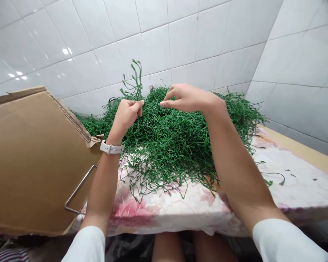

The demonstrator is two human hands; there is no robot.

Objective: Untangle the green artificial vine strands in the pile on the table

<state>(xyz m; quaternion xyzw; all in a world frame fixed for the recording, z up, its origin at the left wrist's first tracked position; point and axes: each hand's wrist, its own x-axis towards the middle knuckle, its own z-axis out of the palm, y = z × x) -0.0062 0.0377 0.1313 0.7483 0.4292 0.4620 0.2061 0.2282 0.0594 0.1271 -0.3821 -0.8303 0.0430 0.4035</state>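
Observation:
A large tangled heap of thin green stems with small knobbed tips (177,138) lies in front of me. My left hand (128,112), with a white strap at the wrist, is closed around a small bunch of green stems (136,78), whose tips stick up above the fist. To its right, over the heap, hovers my right hand (183,97). Its thumb and forefinger come together in a pinch pointing at the left hand. Whether anything thin sits between those fingertips, I cannot make out.
A flower-patterned cloth (164,203) covers the table. At the left leans a big brown cardboard box (38,156), with a bent metal wire frame (80,187) by its side. White wall tiles (153,40) rise behind the heap. Stray stem bits (273,174) lie at the right.

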